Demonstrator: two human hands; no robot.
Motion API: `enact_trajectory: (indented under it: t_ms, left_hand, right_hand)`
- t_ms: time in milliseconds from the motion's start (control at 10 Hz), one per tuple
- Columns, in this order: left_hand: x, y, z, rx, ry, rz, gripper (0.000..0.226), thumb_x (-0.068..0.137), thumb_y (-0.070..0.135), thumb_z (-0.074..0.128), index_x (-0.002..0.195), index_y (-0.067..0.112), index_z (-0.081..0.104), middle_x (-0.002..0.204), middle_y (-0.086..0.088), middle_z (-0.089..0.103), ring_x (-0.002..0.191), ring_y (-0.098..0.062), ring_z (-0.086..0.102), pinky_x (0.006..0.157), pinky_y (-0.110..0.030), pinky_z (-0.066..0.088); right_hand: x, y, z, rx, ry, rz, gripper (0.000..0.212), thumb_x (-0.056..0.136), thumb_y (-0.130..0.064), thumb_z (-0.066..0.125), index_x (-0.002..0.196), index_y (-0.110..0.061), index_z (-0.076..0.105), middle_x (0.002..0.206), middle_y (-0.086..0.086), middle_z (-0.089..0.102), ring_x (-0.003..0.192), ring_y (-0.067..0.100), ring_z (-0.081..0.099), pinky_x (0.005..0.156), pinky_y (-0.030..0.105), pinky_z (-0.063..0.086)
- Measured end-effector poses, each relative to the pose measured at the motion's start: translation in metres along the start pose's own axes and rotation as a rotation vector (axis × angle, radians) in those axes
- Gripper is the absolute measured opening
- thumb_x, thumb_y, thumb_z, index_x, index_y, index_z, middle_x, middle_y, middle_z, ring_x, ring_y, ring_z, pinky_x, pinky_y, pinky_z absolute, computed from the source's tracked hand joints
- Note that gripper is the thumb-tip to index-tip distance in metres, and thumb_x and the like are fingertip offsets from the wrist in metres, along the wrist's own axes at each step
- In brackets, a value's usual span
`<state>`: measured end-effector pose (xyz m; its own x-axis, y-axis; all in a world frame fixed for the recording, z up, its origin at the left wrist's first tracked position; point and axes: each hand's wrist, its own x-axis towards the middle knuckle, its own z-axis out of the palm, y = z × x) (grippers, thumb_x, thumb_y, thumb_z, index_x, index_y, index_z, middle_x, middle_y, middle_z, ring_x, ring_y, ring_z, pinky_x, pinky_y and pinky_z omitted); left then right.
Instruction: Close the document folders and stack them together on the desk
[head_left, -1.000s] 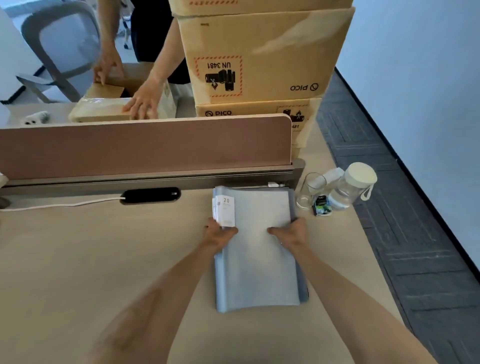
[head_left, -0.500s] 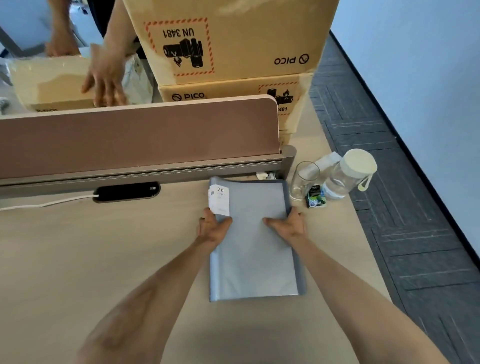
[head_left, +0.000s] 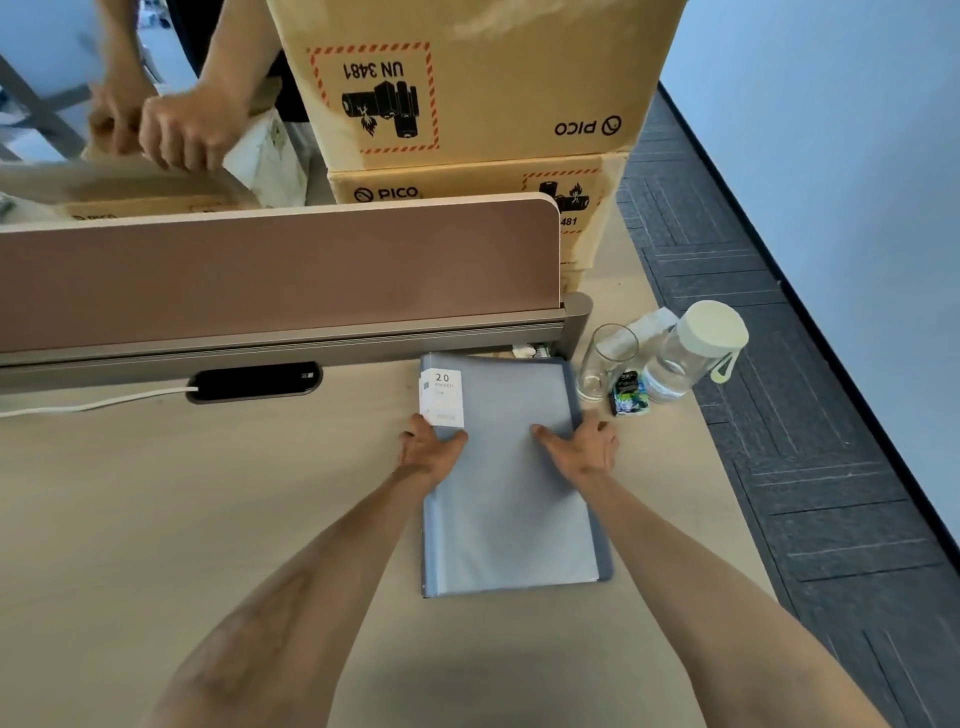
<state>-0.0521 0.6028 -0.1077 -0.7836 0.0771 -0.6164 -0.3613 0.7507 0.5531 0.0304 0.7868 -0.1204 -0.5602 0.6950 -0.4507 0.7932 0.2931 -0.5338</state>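
Observation:
Closed grey-blue document folders (head_left: 511, 499) lie in one stack on the light wooden desk (head_left: 156, 509), right of centre, their far end against the partition base. A white label reading "20" (head_left: 442, 397) sits at the top left corner. My left hand (head_left: 428, 449) grips the stack's left edge just below the label, thumb on the cover. At the right edge my right hand (head_left: 582, 447) holds the stack near the darker spine, fingers curled over the side. How many folders are in the stack I cannot tell.
A brown partition (head_left: 280, 270) runs across the desk behind the folders, with a black cable port (head_left: 254, 382) and white cable. An empty glass (head_left: 605, 361), a small packet (head_left: 629, 399) and a lidded bottle (head_left: 696, 348) stand right of the stack. Cardboard boxes (head_left: 467, 83) and another person's hands (head_left: 176, 124) are beyond.
The stack has slid away from me toward the partition, with both hands staying on its edges. The person behind the partition has shifted their hands on a box.

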Motion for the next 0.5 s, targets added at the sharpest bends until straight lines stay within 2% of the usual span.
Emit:
enact_trajectory:
  t_ms: [100, 200, 300, 400, 500]
  left_hand:
    - [-0.008, -0.005, -0.002, -0.099, -0.002, 0.022, 0.058, 0.088, 0.042, 0.054, 0.134, 0.014, 0.032, 0.136, -0.015, 0.043, 0.123, -0.033, 0.047, 0.098, -0.035, 0.039]
    - [-0.022, -0.014, -0.009, -0.149, -0.012, 0.062, 0.05, 0.093, 0.04, 0.047, 0.133, 0.012, 0.038, 0.136, -0.015, 0.047, 0.126, -0.031, 0.044, 0.105, -0.037, 0.037]
    - [-0.037, -0.022, -0.02, -0.174, -0.016, 0.099, 0.052, 0.097, 0.044, 0.036, 0.137, 0.012, 0.041, 0.138, -0.015, 0.046, 0.128, -0.032, 0.043, 0.108, -0.04, 0.035]
    - [-0.052, -0.034, -0.032, -0.154, -0.003, 0.129, 0.051, 0.097, 0.045, 0.033, 0.135, 0.013, 0.044, 0.136, -0.015, 0.049, 0.123, -0.033, 0.048, 0.105, -0.041, 0.038]
    - [-0.064, -0.042, -0.038, -0.143, 0.012, 0.187, 0.044, 0.097, 0.039, 0.032, 0.13, 0.014, 0.047, 0.13, -0.016, 0.053, 0.115, -0.033, 0.053, 0.099, -0.042, 0.043]
  right_hand:
    - [-0.006, -0.002, -0.004, -0.026, -0.007, -0.023, 0.082, 0.077, -0.056, 0.066, 0.134, -0.007, 0.034, 0.137, 0.021, 0.039, 0.129, 0.038, 0.035, 0.106, 0.047, 0.033]
    - [-0.019, -0.006, -0.009, -0.062, 0.013, -0.048, 0.075, 0.083, -0.05, 0.062, 0.137, -0.008, 0.033, 0.139, 0.021, 0.038, 0.128, 0.039, 0.037, 0.106, 0.047, 0.035]
    - [-0.034, -0.009, -0.012, -0.086, 0.028, -0.111, 0.066, 0.085, -0.041, 0.061, 0.137, -0.009, 0.034, 0.137, 0.021, 0.04, 0.124, 0.04, 0.042, 0.102, 0.05, 0.04]
    - [-0.058, -0.012, -0.013, -0.088, 0.016, -0.172, 0.065, 0.088, -0.035, 0.058, 0.142, -0.011, 0.03, 0.14, 0.021, 0.037, 0.127, 0.039, 0.041, 0.104, 0.049, 0.04]
    - [-0.081, -0.016, -0.008, -0.061, -0.007, -0.255, 0.065, 0.091, -0.031, 0.055, 0.146, -0.012, 0.028, 0.143, 0.018, 0.034, 0.13, 0.035, 0.039, 0.107, 0.042, 0.037]
